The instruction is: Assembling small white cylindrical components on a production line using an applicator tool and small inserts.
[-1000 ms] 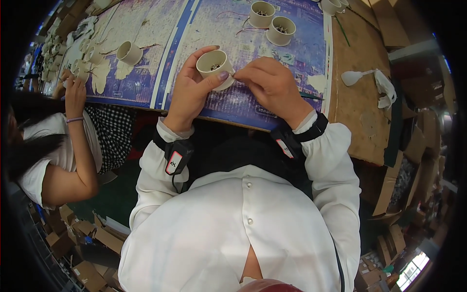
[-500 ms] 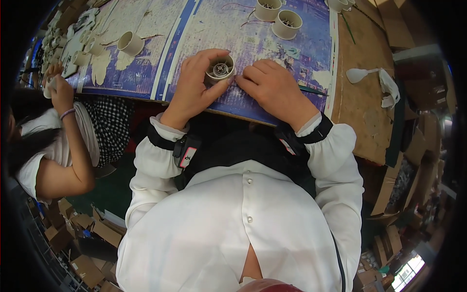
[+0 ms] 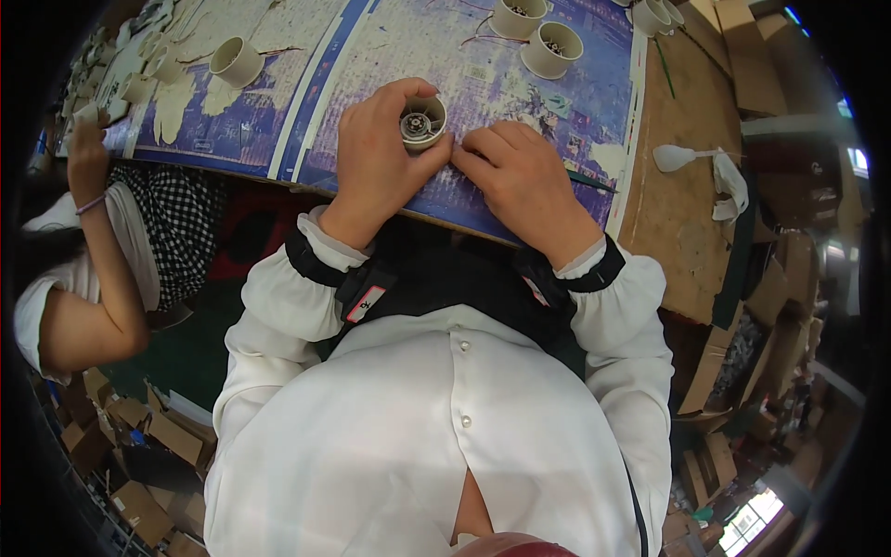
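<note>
My left hand (image 3: 379, 153) is wrapped round a cream cylindrical cup-shaped housing (image 3: 430, 140), its thumb along the near side and its fingers over the far left side. Inside the open top sits a round, spoked part with a dark hub (image 3: 417, 124), like a small motor or fan. Close to the housing's right side, my right hand (image 3: 534, 181) rests low over the table with curled fingers, thumb and forefinger pinched together. Whatever those fingertips may hold is hidden. Beside this hand lies a thin dark green strip (image 3: 591, 182).
Two similar housings (image 3: 551, 54) with thin wires stand at the far side of the blue-printed table cover (image 3: 390, 56). Another housing (image 3: 236, 63) is at left. A white squeeze bottle (image 3: 672, 158) and white cloth (image 3: 730, 186) lie at right. A co-worker's hand (image 3: 86, 153) is far left.
My hands stay on and beside the housing, which looks slightly turned, showing more of the part inside. The view has shifted a little. The co-worker's hand is farther left in the picture.
</note>
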The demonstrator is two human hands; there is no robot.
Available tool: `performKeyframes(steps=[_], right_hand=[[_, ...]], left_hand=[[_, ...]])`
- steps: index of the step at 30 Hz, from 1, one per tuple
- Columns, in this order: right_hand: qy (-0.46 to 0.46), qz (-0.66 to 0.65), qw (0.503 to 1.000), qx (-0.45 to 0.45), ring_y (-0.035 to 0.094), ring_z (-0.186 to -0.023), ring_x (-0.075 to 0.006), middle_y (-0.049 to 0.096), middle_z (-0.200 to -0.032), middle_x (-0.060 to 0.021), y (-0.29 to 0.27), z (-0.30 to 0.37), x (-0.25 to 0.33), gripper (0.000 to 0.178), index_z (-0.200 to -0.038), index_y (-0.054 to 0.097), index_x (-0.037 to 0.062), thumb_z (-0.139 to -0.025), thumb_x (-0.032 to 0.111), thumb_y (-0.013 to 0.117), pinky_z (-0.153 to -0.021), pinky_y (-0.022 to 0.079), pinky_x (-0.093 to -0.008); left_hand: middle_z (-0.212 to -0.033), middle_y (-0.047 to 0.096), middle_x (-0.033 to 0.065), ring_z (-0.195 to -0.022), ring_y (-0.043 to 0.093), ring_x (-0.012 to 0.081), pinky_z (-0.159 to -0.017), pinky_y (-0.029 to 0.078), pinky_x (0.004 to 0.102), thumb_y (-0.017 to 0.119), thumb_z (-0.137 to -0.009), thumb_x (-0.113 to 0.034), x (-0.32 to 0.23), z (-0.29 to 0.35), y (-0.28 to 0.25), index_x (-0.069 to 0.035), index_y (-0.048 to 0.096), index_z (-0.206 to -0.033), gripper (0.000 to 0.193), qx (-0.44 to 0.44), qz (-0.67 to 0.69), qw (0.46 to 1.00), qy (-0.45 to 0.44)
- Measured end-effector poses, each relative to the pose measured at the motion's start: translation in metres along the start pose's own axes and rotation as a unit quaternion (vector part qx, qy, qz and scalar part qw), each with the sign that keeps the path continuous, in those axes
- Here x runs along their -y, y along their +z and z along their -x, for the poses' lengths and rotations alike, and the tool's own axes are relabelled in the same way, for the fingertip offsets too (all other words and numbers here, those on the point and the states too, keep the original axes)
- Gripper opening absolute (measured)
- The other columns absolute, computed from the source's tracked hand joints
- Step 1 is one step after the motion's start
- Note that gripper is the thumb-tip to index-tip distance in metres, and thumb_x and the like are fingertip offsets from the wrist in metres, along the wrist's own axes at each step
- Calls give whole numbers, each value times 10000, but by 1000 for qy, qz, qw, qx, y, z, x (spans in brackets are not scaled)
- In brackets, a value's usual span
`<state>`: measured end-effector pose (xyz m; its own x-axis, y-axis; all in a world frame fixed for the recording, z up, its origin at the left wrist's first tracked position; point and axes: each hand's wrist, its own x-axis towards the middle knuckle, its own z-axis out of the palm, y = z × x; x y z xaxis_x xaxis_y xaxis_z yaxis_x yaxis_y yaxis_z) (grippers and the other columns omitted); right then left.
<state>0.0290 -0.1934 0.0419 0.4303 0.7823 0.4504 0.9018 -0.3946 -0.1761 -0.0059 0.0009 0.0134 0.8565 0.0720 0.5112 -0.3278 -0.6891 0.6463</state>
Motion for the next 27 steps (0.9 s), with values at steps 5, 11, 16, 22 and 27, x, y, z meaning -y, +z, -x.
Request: performKeyframes(steps=[5,11,16,22,27], right_hand=[[78,-42,996,23,614,-931,-311,627,-978,-96,-42,16,-10,233,-1005,673,57,-780,-5,681,-798,498,-395],[205,36,964,168,609,-940,-341,626,-1027,-127,-77,44,-19,281,-1071,647,52,-800,-17,674,-802,493,-422],[173,26,975,136,598,-925,-343,615,-1022,-136,-74,30,-26,293,-1092,640,45,-816,-54,653,-807,493,-388],[176,-297,933,-107,635,-953,-185,634,-1025,-58,-46,-17,-33,236,-1116,642,39,-899,-52,633,-835,495,-276],[195,-296,934,-46,634,-974,-132,652,-1042,-39,-5,-23,-35,188,-1111,642,15,-927,-23,639,-839,504,-256]], left_hand=[[-991,672,35,-911,644,268,-839,435,407,810,-683,-117,-1,0,-5,-129,588,-1141,508,-18,-10,1000,16],[-1057,653,34,-991,615,254,-907,408,404,803,-666,-85,-2,1,-6,-137,582,-1184,567,-22,-17,998,50],[-1085,634,37,-1030,592,249,-946,388,409,804,-651,-75,-1,0,-6,-136,568,-1216,615,-7,-20,998,51],[-1069,629,42,-1023,591,258,-947,389,415,813,-639,-75,1,1,-5,-134,559,-1228,644,-5,-12,999,36],[-1068,627,45,-1024,590,264,-944,391,412,811,-645,-76,1,2,-5,-133,557,-1232,643,-6,-10,999,34]])
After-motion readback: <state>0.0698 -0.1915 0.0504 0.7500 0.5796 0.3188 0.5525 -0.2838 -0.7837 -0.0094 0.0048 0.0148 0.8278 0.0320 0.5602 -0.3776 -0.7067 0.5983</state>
